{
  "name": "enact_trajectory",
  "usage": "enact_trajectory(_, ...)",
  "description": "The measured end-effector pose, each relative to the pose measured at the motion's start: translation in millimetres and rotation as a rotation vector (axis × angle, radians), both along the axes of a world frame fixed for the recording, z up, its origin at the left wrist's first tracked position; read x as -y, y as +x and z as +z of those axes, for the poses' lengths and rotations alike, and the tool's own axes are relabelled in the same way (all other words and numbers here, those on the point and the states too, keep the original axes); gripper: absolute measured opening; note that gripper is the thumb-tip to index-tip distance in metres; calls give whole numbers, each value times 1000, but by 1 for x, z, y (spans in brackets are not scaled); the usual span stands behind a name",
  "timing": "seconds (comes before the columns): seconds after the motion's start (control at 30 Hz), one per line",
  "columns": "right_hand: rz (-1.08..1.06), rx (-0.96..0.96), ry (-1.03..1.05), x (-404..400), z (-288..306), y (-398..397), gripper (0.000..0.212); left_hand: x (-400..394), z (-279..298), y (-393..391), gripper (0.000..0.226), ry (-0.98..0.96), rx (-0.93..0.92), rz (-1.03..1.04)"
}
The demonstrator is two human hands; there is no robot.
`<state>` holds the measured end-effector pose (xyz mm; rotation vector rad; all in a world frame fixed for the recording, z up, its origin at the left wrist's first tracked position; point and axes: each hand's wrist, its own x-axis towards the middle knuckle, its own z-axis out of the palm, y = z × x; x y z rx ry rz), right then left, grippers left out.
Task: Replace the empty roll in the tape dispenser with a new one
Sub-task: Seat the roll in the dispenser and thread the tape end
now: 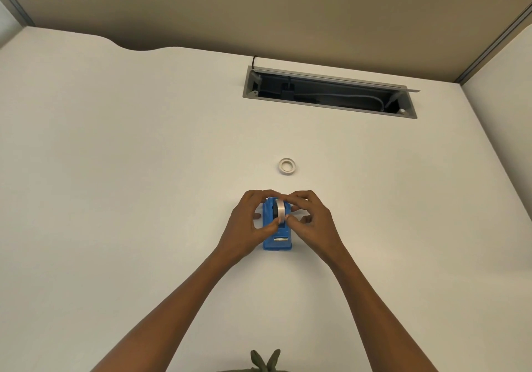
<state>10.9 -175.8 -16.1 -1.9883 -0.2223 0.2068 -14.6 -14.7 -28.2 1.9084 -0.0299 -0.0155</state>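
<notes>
Both hands are down at the blue dispenser (277, 235), just below the middle of the frame. The left hand (250, 218) and right hand (309, 216) each have fingers curled in, pinching the clear roll (280, 212) from either side while it sits upright in the dispenser's cradle. Looks to me like the new roll is being seated or its end is being found; can't tell which.

The other ring (287, 166), white and thin, lies flat on the desk (129, 170) a bit above the hands, well apart from them. I'd guess that's the empty core.

Handling-wise: the roll should be light and stiff, with slick sides and a sticky edge, so gripping the flat faces like this makes sense. The dispenser is probably weighted and stays put. The cutter end near the bottom is likely sharp, so keep fingers off.

No brand or writing readable anywhere.
</notes>
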Motion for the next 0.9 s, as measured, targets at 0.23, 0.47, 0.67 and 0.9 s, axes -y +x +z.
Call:
enact_trajectory(0.23, -9, -1, 9, 1, -1, 2, 38, -1, -1, 1, 40, 35, 7, -14)
enact_trajectory(0.47, -11, 99, 10, 3, 3, -2, 31, -1, 1, 2, 37, 35, 0, -14)
enact_trajectory(0.67, -3, 64, -4, 1, 4, 0, 28, -1, 0, 2, 40, 51, -7, -29)
enact_trajectory(0.9, -52, -44, 29, -2, 11, 9, 24, -1, 0, 3, 43, 47, -24, -32)
